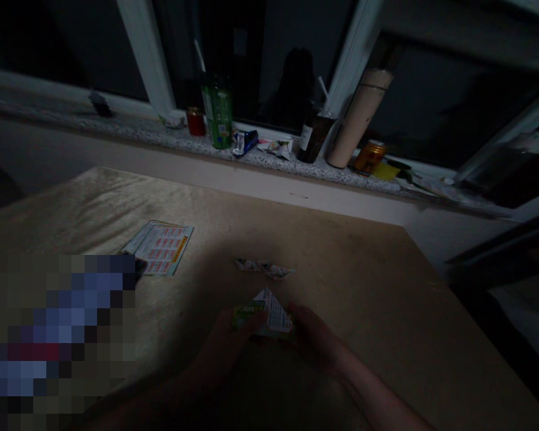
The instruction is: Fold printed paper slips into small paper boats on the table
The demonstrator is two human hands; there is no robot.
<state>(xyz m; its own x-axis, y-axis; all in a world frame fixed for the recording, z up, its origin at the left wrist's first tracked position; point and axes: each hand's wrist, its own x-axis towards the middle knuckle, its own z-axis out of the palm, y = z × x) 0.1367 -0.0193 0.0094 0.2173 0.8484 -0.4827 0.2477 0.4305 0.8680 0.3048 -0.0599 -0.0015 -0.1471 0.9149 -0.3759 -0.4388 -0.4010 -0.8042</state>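
Observation:
Between my two hands is a folded piece of printed paper (278, 314), green on its left part and white with small print on its right, coming to a point at the top. My left hand (233, 335) grips its left side, with the thumb lying over the front. At the right edge, my right hand (312, 332) pinches the paper; most of its fingers are in shadow. Just beyond the point lies a small folded paper shape (265, 267) with two pointed ends, flat on the table (354, 263).
Printed sheets (166, 248) lie at the left of the table, beside a pixelated area. Along the granite windowsill (269, 160) stand a green can (220, 114), a red jar (195, 121), a dark cup with a straw (314, 137), a tall pinkish bottle (359, 120) and an orange jar (371, 157).

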